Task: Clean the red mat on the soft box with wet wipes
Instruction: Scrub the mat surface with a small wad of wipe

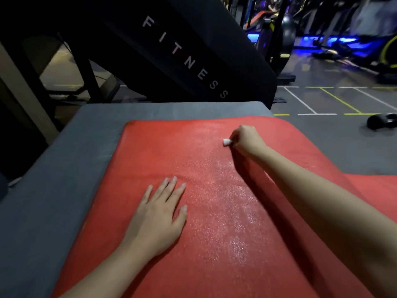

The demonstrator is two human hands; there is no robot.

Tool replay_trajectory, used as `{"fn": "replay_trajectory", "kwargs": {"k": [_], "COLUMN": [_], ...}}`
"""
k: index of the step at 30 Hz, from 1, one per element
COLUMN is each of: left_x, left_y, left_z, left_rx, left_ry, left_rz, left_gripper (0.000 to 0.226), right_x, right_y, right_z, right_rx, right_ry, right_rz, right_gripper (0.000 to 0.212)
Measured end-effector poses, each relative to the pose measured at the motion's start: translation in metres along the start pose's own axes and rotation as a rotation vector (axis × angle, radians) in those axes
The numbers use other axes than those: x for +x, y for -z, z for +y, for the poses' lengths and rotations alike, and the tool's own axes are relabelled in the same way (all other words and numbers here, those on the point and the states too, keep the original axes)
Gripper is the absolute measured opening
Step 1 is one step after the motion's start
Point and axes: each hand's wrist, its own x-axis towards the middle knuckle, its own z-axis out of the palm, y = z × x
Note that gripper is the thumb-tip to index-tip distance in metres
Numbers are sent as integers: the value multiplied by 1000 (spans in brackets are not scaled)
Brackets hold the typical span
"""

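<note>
Gripping a small wad of white wet wipe [227, 142], the right hand [247, 139] has its fingers curled tight round it and presses it onto the red mat [163, 151], with only a stub of the wipe poking out on the hand's thumb side. The left hand [160, 214] lies palm down on the same mat, nearer the person and well apart from the right hand, fingers straight and slightly spread, holding nothing. Between the two hands and running back toward the person, a band of the mat glistens with wet sheen. The mat rests on the grey soft box [64, 168], whose bare top shows beyond the right hand's knuckles and out past the left hand's little finger; on the right arm's outer side the mat curves down over the box's edge. Beyond the right hand stands a black slanted panel [193, 50] lettered FITNESS, and off to that hand's outer side the gym floor [322, 100] carries white and yellow lines.
</note>
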Motion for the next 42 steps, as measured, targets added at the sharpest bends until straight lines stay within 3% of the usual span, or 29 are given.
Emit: {"fn": "replay_trajectory", "kwargs": {"k": [5, 14, 16, 19, 23, 31, 39, 42], "left_x": [1, 2, 2, 2, 2, 4, 3, 4], "left_y": [4, 4, 4, 2, -5, -4, -1, -1], "left_z": [4, 3, 3, 3, 1, -1, 2, 3], "left_rx": [-24, -19, -19, -8, -23, -37, -21, -35], "left_ry": [15, 25, 22, 14, 12, 12, 25, 38], "left_rz": [0, -7, -9, 2, 37, 34, 21, 5], "left_gripper": [76, 75, 74, 70, 65, 66, 68, 70], "right_x": [-3, 60, 54, 42, 71, 122, 80, 69], "right_y": [1, -28, -31, -31, -29, -30, 3, 6], "right_z": [7, -2, -3, 0, 8, 21, 34, 36], "right_rx": [-34, 94, 16, -56, -43, -24, -183, -103], "right_ry": [81, -139, -102, 17, 1, -58, 34, 12], "right_rz": [-43, 62, 46, 29, 32, 72, -182, -158], "right_gripper": [12, 14, 9, 22, 9, 9, 14, 15]}}
